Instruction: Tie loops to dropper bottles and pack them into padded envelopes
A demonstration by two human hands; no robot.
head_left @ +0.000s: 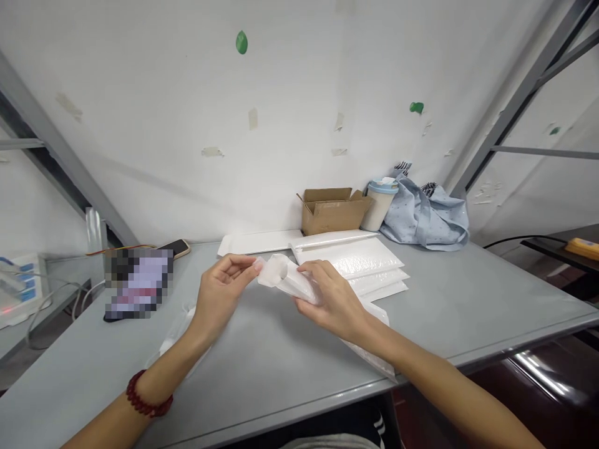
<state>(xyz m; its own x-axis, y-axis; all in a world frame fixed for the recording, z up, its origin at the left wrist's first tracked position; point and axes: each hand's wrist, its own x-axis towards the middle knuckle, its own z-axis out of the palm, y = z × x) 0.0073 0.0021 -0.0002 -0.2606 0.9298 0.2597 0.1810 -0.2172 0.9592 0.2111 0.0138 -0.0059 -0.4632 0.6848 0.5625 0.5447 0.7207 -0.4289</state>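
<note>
My right hand (330, 299) is closed round a white padded envelope (299, 284), whose near end is bunched and folded. The fingertips of my left hand (229, 284), with a dark red bead bracelet below it, pinch the pale flap at the envelope's left end. Just behind my right hand lies a stack of white padded envelopes (353, 255). Another white envelope piece (374, 355) shows under my right forearm; whether it joins the held one I cannot tell. Partly hidden behind my left forearm is a crumpled translucent white item (175, 330).
At the back of the grey table (262, 386) stand an open cardboard box (332, 215), a lidded cup (377, 209) and a light blue cloth bag (425, 215). A phone (180, 248) and a blurred-out object (140, 284) lie left. A power strip (21, 290) sits far left.
</note>
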